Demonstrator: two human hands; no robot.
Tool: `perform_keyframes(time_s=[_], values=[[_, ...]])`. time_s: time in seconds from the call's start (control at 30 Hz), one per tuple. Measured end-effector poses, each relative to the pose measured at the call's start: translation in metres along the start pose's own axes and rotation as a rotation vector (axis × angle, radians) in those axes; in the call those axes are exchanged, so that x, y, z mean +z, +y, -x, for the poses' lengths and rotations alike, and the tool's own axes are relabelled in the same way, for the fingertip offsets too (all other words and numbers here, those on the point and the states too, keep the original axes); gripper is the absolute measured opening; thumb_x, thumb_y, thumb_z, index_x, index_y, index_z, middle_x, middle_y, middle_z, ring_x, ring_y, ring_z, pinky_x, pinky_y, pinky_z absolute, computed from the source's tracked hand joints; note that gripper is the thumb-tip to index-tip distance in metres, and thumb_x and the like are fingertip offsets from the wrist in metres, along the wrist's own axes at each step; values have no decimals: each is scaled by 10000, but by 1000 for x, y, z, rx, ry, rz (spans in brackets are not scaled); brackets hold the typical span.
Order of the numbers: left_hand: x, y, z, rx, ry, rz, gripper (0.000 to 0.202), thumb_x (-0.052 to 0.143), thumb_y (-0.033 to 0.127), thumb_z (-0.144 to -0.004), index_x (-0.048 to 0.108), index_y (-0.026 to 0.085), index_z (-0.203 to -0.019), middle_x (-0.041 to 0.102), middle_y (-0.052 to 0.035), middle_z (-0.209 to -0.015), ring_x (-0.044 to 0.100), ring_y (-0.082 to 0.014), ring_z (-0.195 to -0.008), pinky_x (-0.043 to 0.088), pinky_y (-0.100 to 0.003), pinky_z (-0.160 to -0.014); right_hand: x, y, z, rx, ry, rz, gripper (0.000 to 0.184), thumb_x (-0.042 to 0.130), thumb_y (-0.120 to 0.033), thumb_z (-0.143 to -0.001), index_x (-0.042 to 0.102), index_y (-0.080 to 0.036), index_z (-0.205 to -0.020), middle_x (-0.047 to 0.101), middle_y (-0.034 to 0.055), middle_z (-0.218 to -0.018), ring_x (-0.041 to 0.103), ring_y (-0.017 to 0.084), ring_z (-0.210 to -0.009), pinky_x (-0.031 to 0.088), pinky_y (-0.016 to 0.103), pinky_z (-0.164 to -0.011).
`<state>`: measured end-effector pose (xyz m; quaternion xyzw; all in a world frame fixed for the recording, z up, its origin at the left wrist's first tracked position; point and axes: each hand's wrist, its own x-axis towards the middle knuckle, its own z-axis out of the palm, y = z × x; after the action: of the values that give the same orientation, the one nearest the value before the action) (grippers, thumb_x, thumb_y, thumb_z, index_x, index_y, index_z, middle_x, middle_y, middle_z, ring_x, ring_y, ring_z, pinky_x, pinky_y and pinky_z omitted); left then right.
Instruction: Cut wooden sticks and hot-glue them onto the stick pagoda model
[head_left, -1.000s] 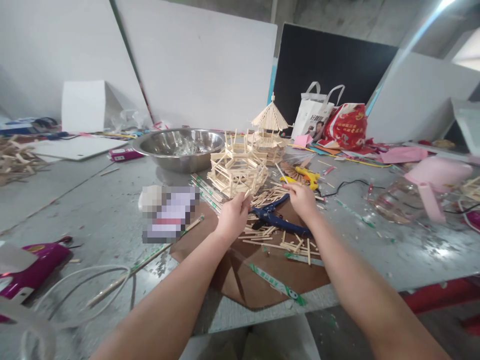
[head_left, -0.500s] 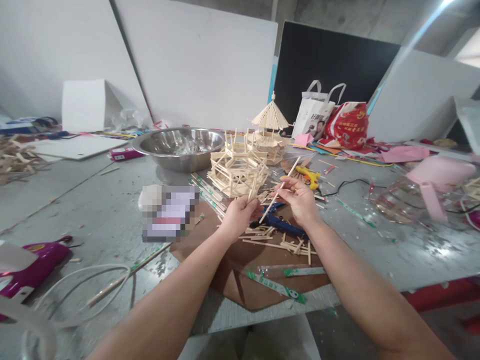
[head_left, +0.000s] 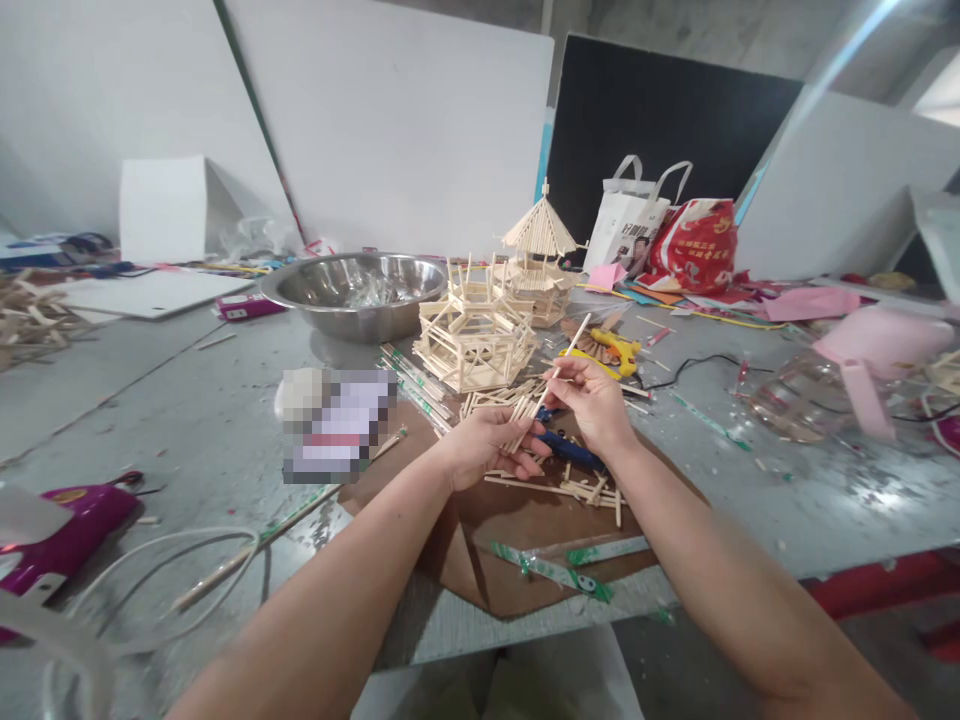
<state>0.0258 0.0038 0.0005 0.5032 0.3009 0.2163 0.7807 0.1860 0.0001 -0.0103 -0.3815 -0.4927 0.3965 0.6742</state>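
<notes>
My left hand [head_left: 491,445] is closed round several short wooden sticks [head_left: 519,412], palm turned partly up. Between the thumb and fingers of my right hand [head_left: 592,400] is one longer wooden stick [head_left: 571,345], slanted, its lower end by the sticks in my left hand. Blue-handled pliers [head_left: 570,450] lie beneath my hands on a brown sheet [head_left: 480,560], among cut stick pieces [head_left: 592,490]. Just beyond stands a roofless stick-built pavilion model [head_left: 474,340]. Behind it is a second model with a pointed roof [head_left: 541,235].
A steel basin [head_left: 352,320] stands back left, near a pixelated phone-like object [head_left: 341,425]. A yellow glue gun [head_left: 619,350] lies to the right, its black cord running toward a pink-lidded jug [head_left: 810,390]. A purple device [head_left: 71,530] sits at left. Green-printed wrappers [head_left: 551,575] lie in front.
My left hand has turned more palm-up, showing the bunch of sticks. My right hand has brought its stick closer to that bunch.
</notes>
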Motion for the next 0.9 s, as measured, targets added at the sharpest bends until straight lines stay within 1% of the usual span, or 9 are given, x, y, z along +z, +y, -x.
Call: perform_keyframes(time_s=[0.27, 0.37, 0.53, 0.6, 0.67, 0.73, 0.77, 0.83, 0.9], values=[[-3, -1, -1, 6, -53, 12, 207, 538, 297, -714, 541, 117, -818, 630, -58, -676, 587, -123, -490, 446, -225, -459, 0, -1, 1, 2, 11, 17, 256, 634, -243, -603, 526, -217, -834, 603, -42, -750, 552, 75, -512, 488, 233, -500], [-1, -1, 0, 11, -53, 6, 211, 546, 305, -706, 543, 124, -815, 618, -37, -628, 551, -98, -422, 415, -199, -403, 1, -1, 1, 8, 6, 18, 261, 634, -252, -602, 523, -221, -836, 604, -40, -761, 551, 77, -514, 489, 240, -507], [0, -2, -3, 59, 21, 0, 170, 554, 292, -698, 547, 127, -740, 546, 20, -487, 428, -37, -306, 266, -134, -299, 1, -2, 1, 0, 0, 68, 263, 620, -296, -619, 514, -225, -849, 598, -28, -779, 556, 86, -519, 484, 255, -522], [-1, -2, -4, 77, 60, 22, 153, 560, 274, -694, 544, 126, -729, 530, 27, -472, 415, -30, -308, 256, -127, -300, -1, -4, 1, -10, -1, 133, 275, 579, -348, -653, 498, -231, -889, 598, -11, -818, 566, 97, -535, 483, 277, -550], [-3, -1, -5, 115, 114, 57, 131, 553, 250, -700, 539, 123, -730, 540, 18, -491, 436, -36, -330, 293, -130, -317, -5, -9, 0, -28, -25, 237, 343, 523, -404, -688, 457, -240, -982, 587, 26, -920, 586, 118, -600, 480, 315, -617], [-6, 1, -5, 172, 185, 103, 106, 534, 224, -715, 529, 120, -729, 563, 0, -531, 480, -52, -368, 356, -144, -353, -11, -13, -2, -64, -123, 449, 480, 511, -452, -679, 399, -234, -1091, 528, 78, -1076, 583, 164, -791, 442, 361, -746], [-8, 3, -5, 197, 220, 126, 98, 522, 216, -725, 524, 119, -733, 574, -9, -552, 504, -62, -390, 386, -155, -374, -14, -15, -3, -78, -207, 607, 575, 533, -478, -647, 374, -223, -1138, 477, 100, -1153, 537, 196, -926, 393, 387, -826], [-11, 4, -5, 231, 279, 167, 89, 498, 206, -742, 515, 119, -747, 594, -26, -593, 546, -82, -436, 434, -177, -417, -22, -17, -4, -47, -418, 976, 807, 597, -531, -537, 320, -201, -1219, 349, 128, -1274, 329, 262, -1154, 216, 453, -952], [-15, 4, -6, 252, 309, 193, 92, 480, 207, -756, 510, 120, -766, 608, -38, -631, 571, -95, -471, 462, -195, -449, -30, -16, -4, 73, -629, 1285, 1013, 624, -580, -433, 228, -194, -1282, 223, 140, -1340, 112, 307, -1233, 9, 527, -961]])
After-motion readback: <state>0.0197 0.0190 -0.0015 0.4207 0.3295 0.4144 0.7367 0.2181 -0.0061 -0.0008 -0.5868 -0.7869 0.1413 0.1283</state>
